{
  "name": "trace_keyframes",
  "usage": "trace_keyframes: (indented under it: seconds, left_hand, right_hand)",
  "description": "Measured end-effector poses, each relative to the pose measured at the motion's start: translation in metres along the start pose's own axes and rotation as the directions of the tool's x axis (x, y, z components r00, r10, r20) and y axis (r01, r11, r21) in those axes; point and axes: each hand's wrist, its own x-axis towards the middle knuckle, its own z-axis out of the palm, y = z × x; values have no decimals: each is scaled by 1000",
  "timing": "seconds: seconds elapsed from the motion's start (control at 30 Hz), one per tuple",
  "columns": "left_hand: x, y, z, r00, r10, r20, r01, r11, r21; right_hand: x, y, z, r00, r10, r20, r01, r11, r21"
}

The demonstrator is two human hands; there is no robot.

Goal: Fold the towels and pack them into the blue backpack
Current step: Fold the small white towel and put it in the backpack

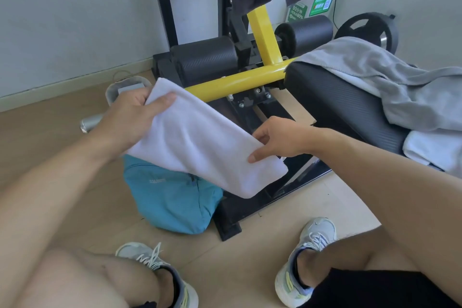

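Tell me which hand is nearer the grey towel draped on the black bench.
Right. The right hand grips the folded white towel's end, just left of the bench carrying the grey towel. The left hand holds the white towel's opposite end, farther left.

White towel (200,142), centre frame — soft matt terry cloth, fine nap; blue backpack (172,197) below it — thin matt woven fabric, creased; yellow frame tube (237,82) — glossy painted metal; bench pad (337,105), right — black textured vinyl, dull sheen; grey towel (390,80) — matt cloth; floor (50,132) — smooth wood-look boards.
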Motion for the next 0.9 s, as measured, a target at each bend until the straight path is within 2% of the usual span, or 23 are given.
trace_keyframes:
  seconds: [0.1,0.2,0.33,0.43,0.53,0.6,0.7,0.8,0.9]
  left_hand:
    - [6,-13,-6,998,-60,-34,57,993,-101]
    - [10,-27,-13,989,-143,-42,135,978,-156]
    - [19,-47,-22,977,-209,-51,198,966,-169]
    - [22,-60,-26,971,-238,25,239,969,-55]
    - [21,-66,-32,952,-303,43,286,931,226]
    - [20,-64,-34,923,-383,31,363,895,258]
    - [20,-60,-32,873,-481,79,454,861,229]
    - [16,-56,-28,824,-550,135,537,835,121]
    - [15,-53,-25,804,-579,138,584,811,0]
  right_hand:
    - [4,12,3,996,76,42,-73,996,-60]
    - [5,19,3,990,129,58,-127,991,-27]
    - [3,17,-4,990,124,-72,-112,982,152]
    - [0,13,-11,977,88,-195,-44,974,220]
    - [-7,7,-19,945,70,-319,12,969,249]
    - [-12,3,-23,931,40,-362,59,964,260]
    - [-16,-2,-27,944,8,-331,80,965,251]
    - [-24,-12,-27,960,-46,-275,114,964,240]
    - [-35,-31,-19,970,-125,-209,180,946,269]
